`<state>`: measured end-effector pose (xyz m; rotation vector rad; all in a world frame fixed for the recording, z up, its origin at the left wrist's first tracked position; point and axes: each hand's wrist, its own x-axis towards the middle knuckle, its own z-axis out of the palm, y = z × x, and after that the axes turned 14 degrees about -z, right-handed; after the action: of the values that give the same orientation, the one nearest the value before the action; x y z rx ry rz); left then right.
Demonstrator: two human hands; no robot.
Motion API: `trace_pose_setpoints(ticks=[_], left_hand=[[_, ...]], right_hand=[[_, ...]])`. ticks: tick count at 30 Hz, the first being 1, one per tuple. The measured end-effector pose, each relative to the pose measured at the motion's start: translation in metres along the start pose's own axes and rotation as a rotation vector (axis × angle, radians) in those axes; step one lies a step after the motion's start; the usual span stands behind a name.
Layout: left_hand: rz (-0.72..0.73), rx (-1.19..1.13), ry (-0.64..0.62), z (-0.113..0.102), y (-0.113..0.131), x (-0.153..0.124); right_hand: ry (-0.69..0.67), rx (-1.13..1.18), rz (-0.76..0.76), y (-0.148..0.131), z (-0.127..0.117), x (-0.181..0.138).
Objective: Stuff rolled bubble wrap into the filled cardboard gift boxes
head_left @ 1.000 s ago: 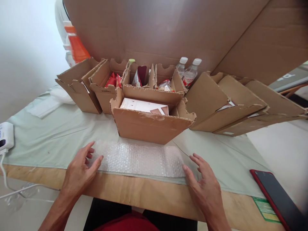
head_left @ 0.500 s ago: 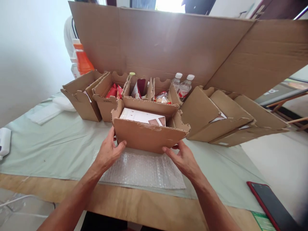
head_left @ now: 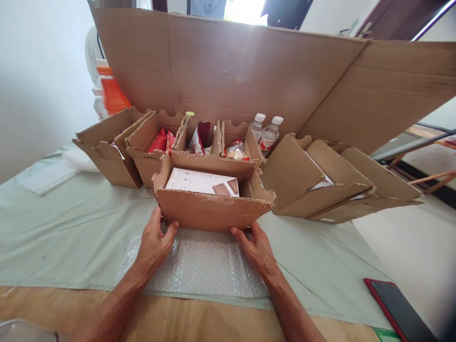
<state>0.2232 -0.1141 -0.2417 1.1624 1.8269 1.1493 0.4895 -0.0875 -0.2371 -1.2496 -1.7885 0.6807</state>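
Between my hands is an open-topped cardboard box [head_left: 213, 209] with a white box [head_left: 199, 183] bearing brown squares inside it. My left hand [head_left: 156, 240] grips its lower left corner, thumb on the front face and fingers around the side. At the lower right corner, my right hand [head_left: 254, 244] holds it the same way; some fingertips are hidden behind the cardboard. A sheet of bubble wrap [head_left: 203, 268] lies flat on the cloth in front of the box, below my wrists.
Behind stand cardboard bins [head_left: 149, 166] with red packets [head_left: 162, 141] and wrapped snacks [head_left: 235, 151]. Clear bottles [head_left: 269, 135] and an orange bottle [head_left: 114, 90] stand near a tall cardboard panel [head_left: 231, 71]. More bins [head_left: 295, 175] lean at right. A phone [head_left: 402, 308] lies at the front right.
The view has shifted slightly, so the scene sits a little lower and further left. Both hands keep their hold on the cardboard box, which shows little movement against the bins.
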Motion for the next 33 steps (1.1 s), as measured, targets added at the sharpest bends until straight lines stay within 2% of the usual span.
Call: trace_pose_setpoints(ticks=[8,11,14,15,17,20,23,25,26,27,29,33], left_hand=[[0.008,0.081,0.002,0.001,0.002,0.002],[0.020,0.112,0.036,-0.004,0.007,-0.002],[0.008,0.085,0.077,-0.020,0.013,-0.018],[-0.011,0.060,0.057,-0.026,0.014,-0.026],[-0.076,0.002,-0.070,-0.039,0.014,-0.042],[-0.197,-0.052,-0.269,-0.049,0.009,-0.057],[-0.301,-0.048,-0.279,-0.047,0.002,-0.054],[-0.374,-0.064,-0.278,-0.043,0.000,-0.046],[-0.410,-0.088,-0.283,-0.043,-0.001,-0.042],[-0.439,-0.121,-0.284,-0.042,-0.001,-0.038],[-0.473,-0.188,-0.287,-0.044,-0.001,-0.033],[-0.494,-0.241,-0.331,-0.048,-0.003,-0.031]], right_hand=[[-0.035,-0.017,0.013,0.005,0.002,0.003],[-0.036,-0.040,0.010,0.006,-0.011,0.002],[0.047,-0.146,-0.039,-0.003,-0.032,-0.012],[0.075,-0.195,-0.074,-0.008,-0.037,-0.019],[0.065,-0.270,-0.175,-0.025,-0.035,-0.035],[-0.181,-0.308,-0.366,-0.055,-0.001,-0.055],[-0.479,-0.355,-0.477,-0.075,0.046,-0.061],[-0.568,-0.385,-0.492,-0.073,0.060,-0.062],[-0.580,-0.400,-0.488,-0.067,0.059,-0.064],[-0.575,-0.418,-0.472,-0.057,0.052,-0.068],[-0.521,-0.470,-0.407,-0.031,0.022,-0.083],[-0.255,-0.675,-0.192,0.020,-0.060,-0.125]])
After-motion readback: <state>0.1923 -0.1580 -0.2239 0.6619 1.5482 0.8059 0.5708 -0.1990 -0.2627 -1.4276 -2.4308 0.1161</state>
